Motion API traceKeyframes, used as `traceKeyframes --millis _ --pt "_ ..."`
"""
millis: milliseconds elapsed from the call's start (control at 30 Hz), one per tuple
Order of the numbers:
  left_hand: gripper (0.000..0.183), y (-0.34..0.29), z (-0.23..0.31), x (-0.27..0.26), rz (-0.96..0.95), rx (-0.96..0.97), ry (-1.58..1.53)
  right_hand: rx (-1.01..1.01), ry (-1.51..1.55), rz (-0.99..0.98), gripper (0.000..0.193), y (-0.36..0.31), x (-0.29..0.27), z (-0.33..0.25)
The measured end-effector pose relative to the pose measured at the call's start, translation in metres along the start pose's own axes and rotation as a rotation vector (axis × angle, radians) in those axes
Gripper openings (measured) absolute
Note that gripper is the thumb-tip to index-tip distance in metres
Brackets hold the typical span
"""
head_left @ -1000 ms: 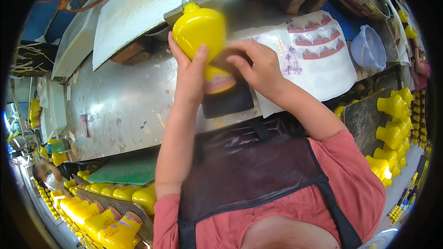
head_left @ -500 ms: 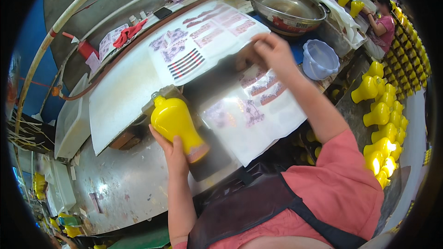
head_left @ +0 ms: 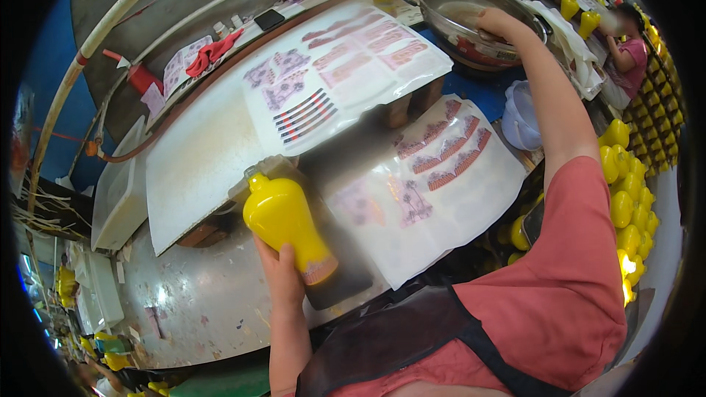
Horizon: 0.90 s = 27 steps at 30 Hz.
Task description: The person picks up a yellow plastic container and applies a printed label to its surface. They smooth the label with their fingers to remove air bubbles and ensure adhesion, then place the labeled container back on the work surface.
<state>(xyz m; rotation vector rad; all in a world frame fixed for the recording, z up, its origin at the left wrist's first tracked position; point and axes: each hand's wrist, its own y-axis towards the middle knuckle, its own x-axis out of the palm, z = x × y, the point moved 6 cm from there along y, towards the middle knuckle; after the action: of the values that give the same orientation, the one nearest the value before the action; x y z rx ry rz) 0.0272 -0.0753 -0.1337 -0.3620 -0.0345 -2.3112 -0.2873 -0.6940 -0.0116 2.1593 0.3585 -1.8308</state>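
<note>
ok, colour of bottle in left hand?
Glossy yellow bottle, pinkish band near its bottom; head view.

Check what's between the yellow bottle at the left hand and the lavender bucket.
Shaded metal tabletop, then a white sheet printed with reddish strips, lie between yellow bottle and bucket; head view shows it.

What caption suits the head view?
Left hand holds a yellow bottle; right hand is over a wide metal pan.

Yellow bottle (head_left: pixel 283 215): glossy, broad-shouldered, pinkish patterned band near base | aslant, neck toward upper left, over table (head_left: pixel 213 309) | Metal pan (head_left: pixel 440 1): wide, round, open-topped, upright, beyond bottle, rightward.
</note>
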Motion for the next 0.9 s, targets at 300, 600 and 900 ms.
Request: traceKeyframes --millis 300,600,900 --pt "0.075 -0.003 -0.007 -0.012 0.033 0.032 0.052 -0.099 0.941 -0.237 0.024 -0.073 -0.049 -0.104" --pt "0.072 0.001 -0.003 -0.007 -0.024 0.082 -0.001 -0.546 0.583 -0.58 0.018 -0.257 0.059 -0.21" --pt "0.061 0.002 -0.001 -0.001 -0.041 0.098 -0.018 -0.674 -0.088 -0.184 0.048 -0.428 0.135 -0.187"
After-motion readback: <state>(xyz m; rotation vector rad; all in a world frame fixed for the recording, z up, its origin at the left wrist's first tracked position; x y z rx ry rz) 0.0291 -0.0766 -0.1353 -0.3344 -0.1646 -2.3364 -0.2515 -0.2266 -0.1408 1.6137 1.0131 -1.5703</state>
